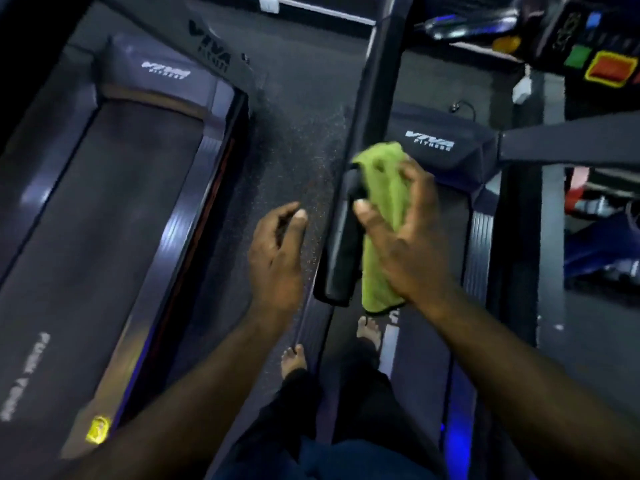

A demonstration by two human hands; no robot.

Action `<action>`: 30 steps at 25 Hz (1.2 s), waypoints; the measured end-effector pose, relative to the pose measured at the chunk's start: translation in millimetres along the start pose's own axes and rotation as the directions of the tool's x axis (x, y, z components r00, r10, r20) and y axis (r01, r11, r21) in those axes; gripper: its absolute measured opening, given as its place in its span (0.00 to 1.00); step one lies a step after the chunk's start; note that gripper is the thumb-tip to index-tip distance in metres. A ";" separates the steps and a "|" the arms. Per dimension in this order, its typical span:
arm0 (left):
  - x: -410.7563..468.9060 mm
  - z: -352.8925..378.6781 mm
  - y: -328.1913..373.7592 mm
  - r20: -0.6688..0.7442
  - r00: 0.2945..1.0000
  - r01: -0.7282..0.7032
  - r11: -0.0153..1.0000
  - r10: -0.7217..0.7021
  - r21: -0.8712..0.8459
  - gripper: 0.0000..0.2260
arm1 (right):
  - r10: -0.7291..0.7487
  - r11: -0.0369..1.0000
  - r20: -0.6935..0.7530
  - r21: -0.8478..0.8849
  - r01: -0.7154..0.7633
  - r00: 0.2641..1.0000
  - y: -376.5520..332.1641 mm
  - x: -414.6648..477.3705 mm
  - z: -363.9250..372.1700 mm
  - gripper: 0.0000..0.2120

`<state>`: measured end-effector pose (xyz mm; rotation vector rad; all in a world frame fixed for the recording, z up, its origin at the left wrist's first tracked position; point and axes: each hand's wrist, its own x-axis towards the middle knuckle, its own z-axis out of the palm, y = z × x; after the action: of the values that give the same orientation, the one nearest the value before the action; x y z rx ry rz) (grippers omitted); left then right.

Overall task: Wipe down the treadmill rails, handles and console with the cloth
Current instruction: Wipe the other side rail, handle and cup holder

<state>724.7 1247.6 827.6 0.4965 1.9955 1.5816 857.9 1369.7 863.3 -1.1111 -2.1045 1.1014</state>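
Note:
A green cloth is draped against the right side of the treadmill's black left handrail. My right hand holds the cloth, with the thumb wrapped toward the rail and the fingers spread over the fabric. My left hand hovers left of the rail, above the floor gap, fingers loosely curled and holding nothing. The console with coloured buttons sits at the top right. The right handrail crosses the right side.
A second treadmill stands to the left, across a speckled strip of floor. My bare feet are below the rail, one on the floor edge, one on the belt. A yellow tag lies at lower left.

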 end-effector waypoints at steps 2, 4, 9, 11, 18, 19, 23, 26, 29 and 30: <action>-25.0 -19.6 -17.7 -0.086 0.980 0.182 0.983 -0.180 0.008 0.17 | -0.193 0.770 0.461 -0.476 0.425 0.866 -12.2 11.6 20.7 0.27; -36.6 -30.2 -25.5 -0.067 0.927 0.370 0.929 -0.369 -0.002 0.21 | -0.134 0.344 0.778 -0.544 0.765 0.614 -17.0 17.1 48.8 0.28; -44.5 -52.3 -16.9 0.119 0.854 0.516 0.854 -0.506 -0.071 0.27 | 0.318 -0.062 0.763 -0.576 0.815 0.563 -52.5 121.8 89.8 0.29; -44.6 -66.4 -16.6 0.161 0.845 0.531 0.838 -0.510 -0.127 0.30 | 0.343 -0.139 0.772 -0.522 0.841 0.536 -47.9 110.5 109.1 0.23; -27.1 -38.4 -21.3 0.260 0.852 0.497 0.858 -0.454 -0.132 0.41 | 0.238 0.021 0.927 -0.305 0.952 0.292 -50.0 119.9 78.3 0.34; -23.5 -29.2 -22.5 0.328 0.824 0.510 0.857 -0.463 -0.073 0.49 | 0.222 -0.026 0.887 -0.411 0.911 0.406 -47.2 153.4 73.4 0.34; -7.0 9.7 -7.2 0.472 0.734 0.439 0.871 -0.489 0.220 0.51 | 0.115 -0.152 0.937 -0.311 0.938 0.329 -27.1 150.0 67.5 0.31; 15.1 37.3 5.5 0.454 0.738 0.410 0.866 -0.500 0.287 0.54 | 0.126 0.031 0.957 -0.267 0.963 0.261 -32.0 183.7 56.6 0.35; 35.7 59.7 7.2 0.391 0.764 0.444 0.858 -0.513 0.258 0.55 | 0.128 -0.015 0.832 -0.542 0.840 0.539 -29.4 301.4 36.7 0.40; 41.5 64.6 7.6 0.358 0.769 0.465 0.848 -0.529 0.253 0.54 | 0.129 -0.050 0.799 -0.585 0.809 0.587 -22.2 315.1 35.6 0.35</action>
<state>731.6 1323.6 816.7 0.2870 1.7255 0.9082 654.5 1613.1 883.5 -0.1832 -3.6139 -0.7910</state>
